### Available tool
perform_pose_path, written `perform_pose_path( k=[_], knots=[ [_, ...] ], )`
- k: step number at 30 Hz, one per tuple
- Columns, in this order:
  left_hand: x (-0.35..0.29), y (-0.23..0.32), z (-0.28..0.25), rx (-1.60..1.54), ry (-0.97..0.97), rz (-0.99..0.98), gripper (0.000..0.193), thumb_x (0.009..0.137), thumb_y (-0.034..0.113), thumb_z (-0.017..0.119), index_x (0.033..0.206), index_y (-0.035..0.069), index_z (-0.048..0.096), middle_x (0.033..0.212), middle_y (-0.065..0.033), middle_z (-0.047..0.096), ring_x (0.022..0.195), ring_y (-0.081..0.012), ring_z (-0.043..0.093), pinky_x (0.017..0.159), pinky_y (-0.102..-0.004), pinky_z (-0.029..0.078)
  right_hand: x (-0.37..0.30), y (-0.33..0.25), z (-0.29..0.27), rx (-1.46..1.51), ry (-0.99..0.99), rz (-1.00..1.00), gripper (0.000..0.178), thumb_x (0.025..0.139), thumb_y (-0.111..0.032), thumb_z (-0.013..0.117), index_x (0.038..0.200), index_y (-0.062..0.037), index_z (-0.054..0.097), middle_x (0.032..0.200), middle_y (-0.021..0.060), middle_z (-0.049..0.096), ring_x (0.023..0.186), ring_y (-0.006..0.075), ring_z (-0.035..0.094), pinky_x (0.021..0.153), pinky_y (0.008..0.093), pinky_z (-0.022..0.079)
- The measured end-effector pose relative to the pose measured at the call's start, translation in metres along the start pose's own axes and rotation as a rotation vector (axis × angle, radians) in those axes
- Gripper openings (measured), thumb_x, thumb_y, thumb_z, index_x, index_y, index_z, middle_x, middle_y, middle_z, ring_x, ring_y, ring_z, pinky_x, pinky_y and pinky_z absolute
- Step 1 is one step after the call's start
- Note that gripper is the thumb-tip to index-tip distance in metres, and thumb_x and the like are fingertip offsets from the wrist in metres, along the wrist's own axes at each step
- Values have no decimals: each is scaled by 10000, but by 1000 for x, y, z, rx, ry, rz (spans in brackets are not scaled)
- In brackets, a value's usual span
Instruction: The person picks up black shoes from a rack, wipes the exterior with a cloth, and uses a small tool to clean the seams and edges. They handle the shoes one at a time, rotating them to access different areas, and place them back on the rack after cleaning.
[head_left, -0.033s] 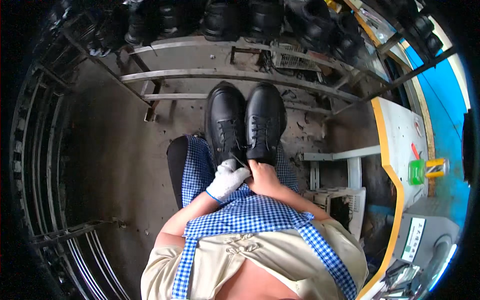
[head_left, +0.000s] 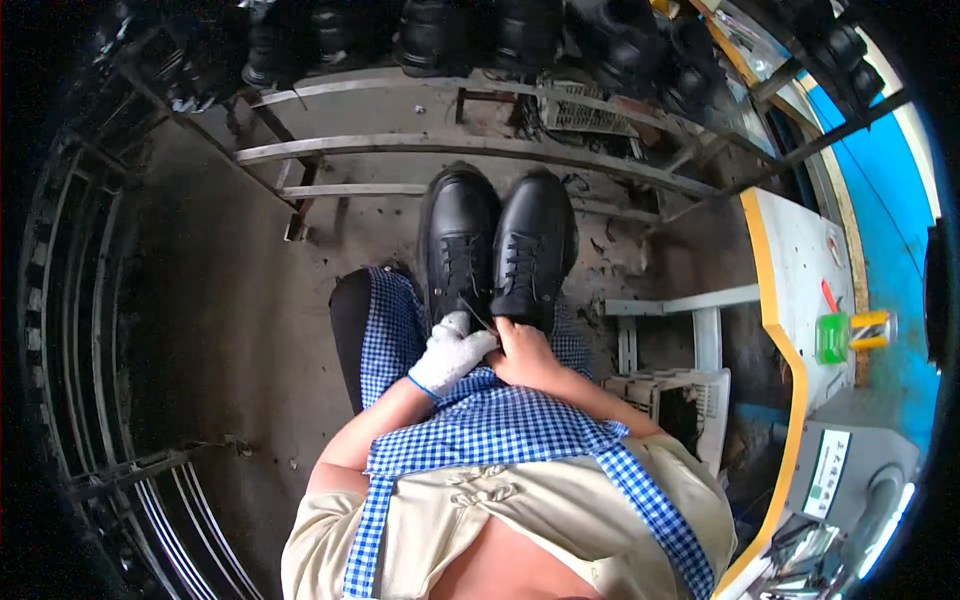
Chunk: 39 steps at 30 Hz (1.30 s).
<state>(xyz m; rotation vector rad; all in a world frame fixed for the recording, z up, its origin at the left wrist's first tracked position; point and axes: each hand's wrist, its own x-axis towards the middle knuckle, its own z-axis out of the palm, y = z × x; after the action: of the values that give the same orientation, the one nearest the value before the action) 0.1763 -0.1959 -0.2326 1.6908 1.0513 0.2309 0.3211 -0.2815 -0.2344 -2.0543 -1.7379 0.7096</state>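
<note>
A pair of black lace-up shoes, the left shoe [head_left: 461,215] and the right shoe [head_left: 536,220], is side by side over my lap with the toes pointing away. My left hand [head_left: 452,352], in a white glove with a blue cuff edge, is closed at the collar of the left shoe. My bare right hand [head_left: 526,354] grips the heel end of the right shoe, some fingers hidden by it. Between the hands a thin dark strip [head_left: 478,316] slants up; whether it is a lace or a tool cannot be made out. A blue checked apron [head_left: 500,412] lies beneath.
Ahead stands a metal rack [head_left: 390,148] with several black shoes [head_left: 435,35] on top. To my right is a white worktable [head_left: 800,255] with a yellow edge, bearing a green container [head_left: 831,339], a yellow-and-black roll [head_left: 872,330] and a grey machine [head_left: 855,450]. Metal frames [head_left: 90,330] line the left.
The shoes have shifted slightly to the right, their toes leaning a little that way. Both hands keep nearly the same place and hold.
</note>
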Motion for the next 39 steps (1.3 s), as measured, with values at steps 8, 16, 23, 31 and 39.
perform_pose_path(
  k=[8,16,23,31,39],
  knots=[
    [36,-7,28,94,62,-16,522,749,490,688,942,6,652,873,-221,672,833,-363,679,727,-432,535,0,12,-18,187,-35,132,567,841,-181,540,1302,131,428,929,338,630,882,460,633,815,502,509],
    [60,-14,35,113,181,36,282,780,308,710,895,51,691,762,-191,681,723,-359,681,635,-441,528,-15,-2,-58,3,63,-75,380,906,-196,595,1227,8,595,685,191,656,581,340,650,583,427,535],
    [80,-78,2,45,363,64,261,784,212,749,888,-6,650,877,-175,709,752,-264,691,659,-379,531,-3,38,-147,472,791,-95,157,915,-36,648,1046,30,701,870,67,676,753,108,630,665,220,508],
    [51,-32,-42,-712,55,350,466,811,-44,713,1258,27,607,1261,-107,635,1152,-202,603,992,-335,472,10,17,-199,258,548,-405,254,801,-38,753,1054,-34,724,902,83,653,776,166,647,676,269,518],
    [41,-27,-64,-411,162,534,443,832,-12,688,1265,25,604,1255,-103,641,1158,-207,603,1006,-339,456,9,-3,-241,-62,209,-587,244,680,66,693,910,-15,681,891,60,638,674,198,663,601,293,530]
  ],
)
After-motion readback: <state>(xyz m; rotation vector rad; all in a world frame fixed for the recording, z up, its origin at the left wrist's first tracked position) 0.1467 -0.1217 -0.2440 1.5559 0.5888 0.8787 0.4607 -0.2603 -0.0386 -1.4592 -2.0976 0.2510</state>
